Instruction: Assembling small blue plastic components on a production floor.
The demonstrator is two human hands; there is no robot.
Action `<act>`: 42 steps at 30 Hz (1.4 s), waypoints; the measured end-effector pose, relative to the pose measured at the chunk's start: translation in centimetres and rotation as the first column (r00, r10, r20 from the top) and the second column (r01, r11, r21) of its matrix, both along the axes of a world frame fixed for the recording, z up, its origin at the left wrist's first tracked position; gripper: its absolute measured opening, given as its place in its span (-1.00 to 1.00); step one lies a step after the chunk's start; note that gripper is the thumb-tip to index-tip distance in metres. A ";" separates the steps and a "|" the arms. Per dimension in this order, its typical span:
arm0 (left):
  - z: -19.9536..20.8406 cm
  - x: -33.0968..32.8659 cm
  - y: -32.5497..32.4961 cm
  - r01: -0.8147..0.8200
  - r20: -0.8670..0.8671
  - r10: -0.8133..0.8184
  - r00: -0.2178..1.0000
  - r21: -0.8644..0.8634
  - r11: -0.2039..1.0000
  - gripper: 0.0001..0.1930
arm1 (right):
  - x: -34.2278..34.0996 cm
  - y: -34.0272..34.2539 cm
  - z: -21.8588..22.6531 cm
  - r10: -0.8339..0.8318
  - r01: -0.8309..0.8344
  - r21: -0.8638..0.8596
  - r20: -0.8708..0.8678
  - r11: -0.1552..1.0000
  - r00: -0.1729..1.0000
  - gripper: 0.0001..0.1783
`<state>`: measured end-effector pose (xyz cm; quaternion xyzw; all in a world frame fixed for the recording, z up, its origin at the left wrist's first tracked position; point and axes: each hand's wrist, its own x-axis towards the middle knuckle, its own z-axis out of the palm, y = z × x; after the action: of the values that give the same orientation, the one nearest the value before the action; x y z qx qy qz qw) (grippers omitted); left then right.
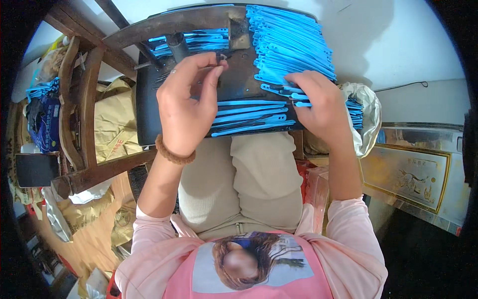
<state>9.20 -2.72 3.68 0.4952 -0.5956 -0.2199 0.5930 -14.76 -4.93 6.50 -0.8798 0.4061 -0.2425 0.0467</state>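
My left hand (186,102) is over the middle of a black tray (145,117), thumb and forefinger nearly pinched together. Something small and dark shows at those fingertips, too small to name. To the right, my right hand (318,104) curls its fingers around a few slim blue plastic strips (298,96) with holes in their ends. Just left of that hand, several more blue strips (254,112) lie side by side along the tray's near edge, some with dark parts among them. A thick pile of blue strips (291,42) fills the tray's far right.
A wooden frame (172,21) crosses the tray's far left, with a dark post (178,47) and more blue strips (201,40) beneath it. At the right stands a pale bag (371,107) holding blue strips. Brown paper packaging (117,119) and a blue package (45,124) are on the left.
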 end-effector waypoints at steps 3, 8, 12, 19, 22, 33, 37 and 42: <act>0.3 -0.3 -0.2 0.025 -0.053 -0.023 0.998 0.033 0.999 -0.85 | 0.3 -0.2 -0.1 0.053 -0.054 0.005 0.108 0.999 0.993 -0.53; 0.1 -0.3 -0.9 0.050 -0.082 -0.045 0.996 0.053 0.997 -0.85 | 1.7 -0.8 -1.7 0.094 -0.119 0.054 0.340 0.991 0.936 -0.40; 0.1 -0.3 -1.2 0.065 -0.108 -0.059 0.992 0.051 0.997 -0.86 | 2.7 -1.3 -2.1 0.115 -0.139 0.046 0.338 0.989 0.934 -0.39; 0.3 -0.6 -1.7 0.007 -0.059 -0.004 0.998 0.064 0.998 -0.88 | 3.6 -1.8 -2.1 0.139 -0.138 -0.029 0.343 0.990 0.929 -0.41; 0.2 -0.5 -1.9 0.032 -0.070 -0.029 0.997 0.048 0.998 -0.87 | 3.7 -2.0 -2.2 0.133 -0.131 -0.028 0.353 0.991 0.926 -0.40; 0.1 -0.2 -2.0 0.081 -0.062 -0.076 0.995 0.079 0.994 -0.88 | 4.0 -2.4 -2.3 0.164 -0.163 -0.040 0.422 0.986 0.892 -0.37; -0.1 -0.2 -2.0 0.075 -0.113 -0.067 0.991 0.069 0.995 -0.89 | 3.6 -2.5 -1.4 0.134 -0.148 0.011 0.356 0.989 0.925 -0.36; 0.3 -0.2 -2.2 0.067 -0.054 -0.064 0.996 0.067 0.995 -0.88 | 3.0 -2.7 -1.1 0.145 -0.146 -0.020 0.310 0.989 0.940 -0.36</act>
<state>8.99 -4.91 3.95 0.4898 -0.5878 -0.2725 0.5834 -11.74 -7.68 5.35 -0.8583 0.3280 -0.3728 0.1292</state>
